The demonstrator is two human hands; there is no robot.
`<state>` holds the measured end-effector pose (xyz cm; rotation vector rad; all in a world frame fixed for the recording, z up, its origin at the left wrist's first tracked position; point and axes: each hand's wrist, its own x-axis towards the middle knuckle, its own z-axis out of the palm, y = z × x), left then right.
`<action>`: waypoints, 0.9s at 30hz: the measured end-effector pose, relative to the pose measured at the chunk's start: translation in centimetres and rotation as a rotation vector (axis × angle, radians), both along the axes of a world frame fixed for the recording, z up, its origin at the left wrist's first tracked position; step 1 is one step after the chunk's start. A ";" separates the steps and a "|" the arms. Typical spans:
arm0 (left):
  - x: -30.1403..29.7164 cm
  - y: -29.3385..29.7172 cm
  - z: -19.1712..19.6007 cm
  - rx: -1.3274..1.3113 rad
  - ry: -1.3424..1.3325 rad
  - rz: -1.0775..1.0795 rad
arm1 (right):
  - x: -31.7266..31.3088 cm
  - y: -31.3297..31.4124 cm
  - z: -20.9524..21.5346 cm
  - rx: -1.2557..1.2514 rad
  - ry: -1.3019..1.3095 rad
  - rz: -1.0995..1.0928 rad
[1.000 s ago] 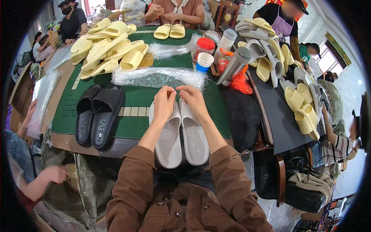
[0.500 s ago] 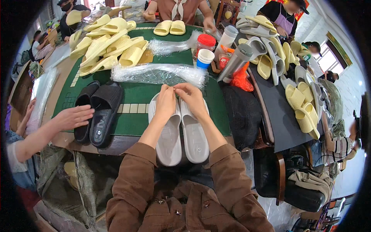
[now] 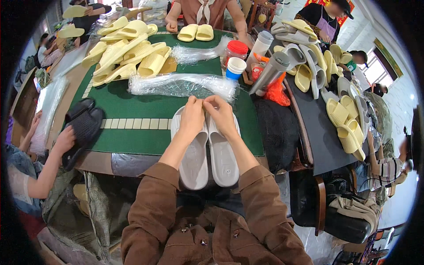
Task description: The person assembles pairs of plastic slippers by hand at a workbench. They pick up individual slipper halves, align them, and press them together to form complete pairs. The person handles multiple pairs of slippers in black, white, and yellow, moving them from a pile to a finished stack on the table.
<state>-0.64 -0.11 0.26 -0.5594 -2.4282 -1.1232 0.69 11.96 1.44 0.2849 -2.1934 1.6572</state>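
1. Slippers of pale grey moulded plastic (image 3: 194,165) lie as a pair in front of the person, side by side, toes toward 12 o'clock; their heels seem to overhang the near edge of the green-covered table (image 3: 141,143), so a press on that end could tip them off

2. The person's left hand (image 3: 191,118) and right hand (image 3: 221,118) meet above the straps at the toe end, fingers bent, tips together; whether they pinch anything cannot be told, as the fingers hide it

3. Should something thin be between those fingertips, it could slip loose if the pinch is weak, and an uneven tug could twist one slipper away from its mate

4. A wrapped bundle of clear, thin plastic strands (image 3: 181,86) lies between 11 and 12 o'clock, just beyond the hands; knuckles pushed forward could snag it and scatter strands

5. A white-and-blue open cup (image 3: 234,69) stands between 12 and 1 o'clock, near a tall grey cylindrical flask (image 3: 274,66); a wide forward sweep of the right hand could topple either

6. Between 9 and 10 o'clock, a co-worker's hand (image 3: 65,140) grips black textured slippers (image 3: 86,128); swung toward 3 o'clock, they could jog the left hand

7. A loose heap of pale yellow slippers (image 3: 128,51) at 11 o'clock could slide if bumped
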 end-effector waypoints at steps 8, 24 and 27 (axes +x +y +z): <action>0.4 -0.5 0.8 0.344 -0.116 -0.040 | -0.4 0.2 -0.4 -0.184 -0.157 0.012; 0.3 -0.1 -0.4 0.275 -0.022 0.016 | -0.6 0.1 -0.9 0.008 -0.004 0.137; 0.3 0.4 -0.3 0.251 -0.019 -0.002 | -1.2 0.4 -1.5 0.018 0.095 0.102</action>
